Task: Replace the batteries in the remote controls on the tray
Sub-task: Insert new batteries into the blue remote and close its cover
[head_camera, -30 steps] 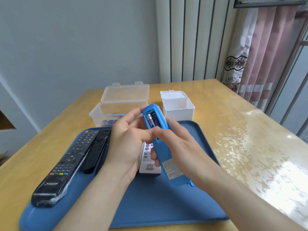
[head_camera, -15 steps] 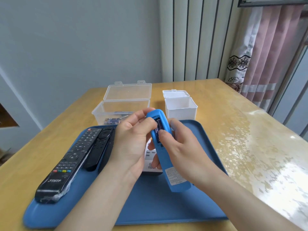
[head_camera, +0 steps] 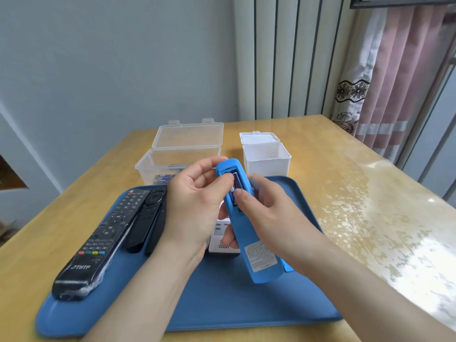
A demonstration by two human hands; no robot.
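Above the blue tray [head_camera: 246, 304], a person holds a blue remote [head_camera: 249, 233] back-side up, its compartment open. The right hand [head_camera: 274, 213] wraps its fingers round the body, thumb on the battery [head_camera: 235, 185]. The left hand [head_camera: 195, 206] pinches the top end, its thumb tip also touching the battery. Black remotes [head_camera: 103, 240] lie on the tray's left part. A clear box [head_camera: 158, 166] and a white box [head_camera: 266, 159] stand on the desk [head_camera: 345, 169] beyond the tray.

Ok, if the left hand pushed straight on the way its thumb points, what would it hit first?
The battery in the blue remote: the left hand looks to have its thumb on it. The right hand has its thumb just beyond.
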